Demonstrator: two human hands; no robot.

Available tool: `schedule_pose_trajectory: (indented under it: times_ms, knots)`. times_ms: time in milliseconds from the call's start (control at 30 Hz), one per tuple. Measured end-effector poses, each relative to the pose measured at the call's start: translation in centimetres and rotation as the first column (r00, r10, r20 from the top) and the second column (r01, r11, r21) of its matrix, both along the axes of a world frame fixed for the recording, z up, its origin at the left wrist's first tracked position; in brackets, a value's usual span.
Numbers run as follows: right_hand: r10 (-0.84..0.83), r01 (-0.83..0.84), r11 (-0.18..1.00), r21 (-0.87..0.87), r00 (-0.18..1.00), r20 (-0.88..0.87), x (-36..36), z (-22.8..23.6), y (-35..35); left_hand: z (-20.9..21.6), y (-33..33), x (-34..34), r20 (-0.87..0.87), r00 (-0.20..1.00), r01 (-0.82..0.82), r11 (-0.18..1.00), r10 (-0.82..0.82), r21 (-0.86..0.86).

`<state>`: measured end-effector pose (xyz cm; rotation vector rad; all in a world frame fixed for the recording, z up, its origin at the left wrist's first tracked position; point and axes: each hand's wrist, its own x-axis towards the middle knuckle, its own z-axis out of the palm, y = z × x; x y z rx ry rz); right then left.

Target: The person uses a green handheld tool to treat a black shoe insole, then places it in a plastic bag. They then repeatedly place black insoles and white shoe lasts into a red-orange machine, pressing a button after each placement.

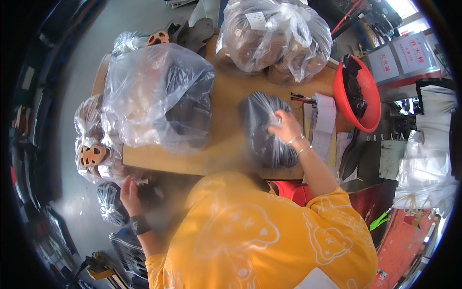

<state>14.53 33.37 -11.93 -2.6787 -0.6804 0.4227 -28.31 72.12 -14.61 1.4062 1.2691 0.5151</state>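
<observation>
Working at worktop [228, 91], we have right hand [289, 127] on dark wrapped bundle [255, 139], near worktop's close edge, right of big clear bag [144, 96]. Right grip bent over wrap [262, 103]; we cannot tell if pinching. Left hand [130, 196] off worktop beside small tied bag [108, 201], fingers close together; hold unclear. Our worry: thin wrap tearing if tugged hard, or bundle toppling over edge if dragged toward us.

The shirt [284, 216] is orange with white outlined figures, the tabletop [226, 120] tan, the basin [369, 94] red, the bundle [260, 137] dark grey.
</observation>
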Motion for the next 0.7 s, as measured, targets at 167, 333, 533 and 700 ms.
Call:
schedule_pose_trajectory:
  times_ms: [167, 333, 533, 700]
  knots:
    - [0.156, -0.145, 0.984, 0.108, 0.983, -0.101, 2.4, 0.5, -0.5, -0.4, -7.2, 1.7, 0.114, 0.975, 0.202, 0.975, -0.191, -0.097]
    - [0.332, -0.275, 0.933, 0.234, 0.907, -0.257, -1.4, 5.8, -0.5, 0.5, -12.0, 3.2, -0.006, 0.695, 0.685, 0.664, -0.719, -0.302]
    - [0.475, -0.394, 0.874, 0.286, 0.818, -0.325, -9.1, 13.1, 3.9, 3.0, -10.5, 4.9, 0.273, 0.408, 0.906, 0.349, -0.871, -0.241]
    - [0.621, -0.452, 0.782, 0.429, 0.620, -0.479, -14.4, 14.5, 13.2, 5.9, -7.2, 3.7, 0.389, 0.172, 0.972, 0.091, -0.905, -0.217]
